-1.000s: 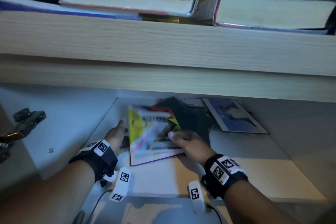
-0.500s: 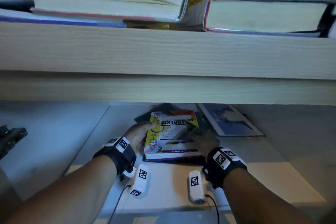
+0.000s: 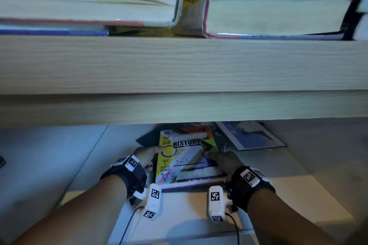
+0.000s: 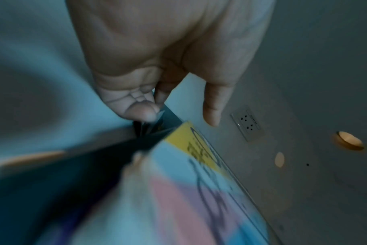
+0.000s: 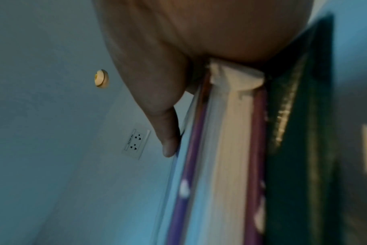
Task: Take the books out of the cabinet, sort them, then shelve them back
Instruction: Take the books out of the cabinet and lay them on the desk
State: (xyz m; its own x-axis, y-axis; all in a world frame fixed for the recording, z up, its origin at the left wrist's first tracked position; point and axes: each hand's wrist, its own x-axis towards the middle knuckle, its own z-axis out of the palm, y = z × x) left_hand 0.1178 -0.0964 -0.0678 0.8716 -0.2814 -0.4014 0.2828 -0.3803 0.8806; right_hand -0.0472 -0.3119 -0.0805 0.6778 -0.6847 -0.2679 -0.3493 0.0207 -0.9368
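Observation:
A colourful book titled HISTORY [image 3: 185, 157] lies on top of a small stack inside the cabinet's lower compartment, over a purple-edged book [image 5: 230, 149] and a dark green one [image 5: 304, 116]. My left hand [image 3: 146, 156] holds the stack's left edge, fingers curled at the dark book's corner [image 4: 157, 122], thumb by the yellow cover [image 4: 199, 190]. Gripping the right edge is my right hand [image 3: 223, 161], its thumb [image 5: 170, 145] on the top cover and its palm against the page edges. The fingers below are hidden.
A blue picture book [image 3: 253, 135] lies at the back right of the white shelf floor [image 3: 179, 215]. Several thick books [image 3: 89, 10] and another one [image 3: 278, 16] lie on the wooden top board [image 3: 179, 65]. A wall socket [image 4: 246, 124] shows in the back panel.
The HISTORY book went from tilted and blurred to lying flat on the stack. Both hands moved to the stack's two sides and took hold of it.

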